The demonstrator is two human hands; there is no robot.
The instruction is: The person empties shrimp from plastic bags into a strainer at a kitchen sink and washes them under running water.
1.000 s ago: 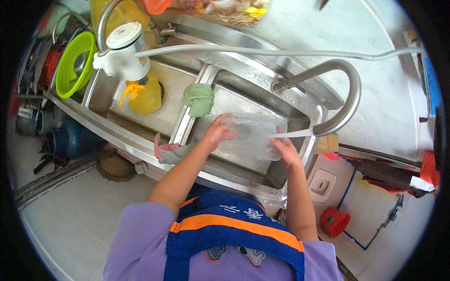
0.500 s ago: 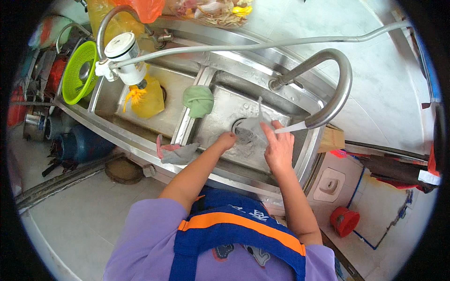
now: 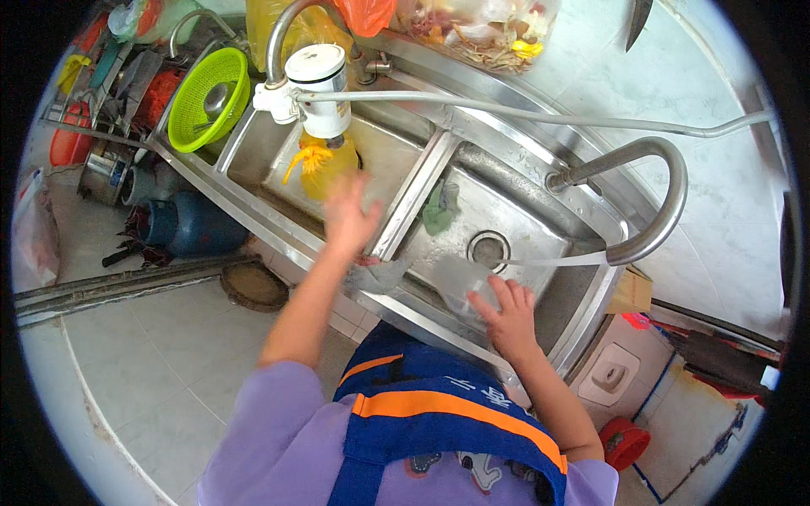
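From the head view, I count two bare hands, one steel sink (image 3: 396,293) with two basins, one drain hole (image 3: 489,250), one lime-green basket (image 3: 196,105), one green cloth (image 3: 440,208) and one yellow bag (image 3: 325,169). One curved tap (image 3: 671,181) runs water into the right basin; another tap (image 3: 278,46), fitted with a white filter (image 3: 325,97), stands over the left.

The clear plastic tub (image 3: 460,282) is in the near part of the right basin, tilted, its outline blurred. The right hand (image 3: 510,319) grasps its right side, fingers bent. The left hand (image 3: 350,211), also blurred, holds nothing, its fingers spread near the front of the left basin, well apart from the tub.

The steel divider (image 3: 418,198) runs between the hands. The sink's front edge passes just on the near side of the tub; beyond the tub, I see open steel floor around the drain, reaching toward the back wall.
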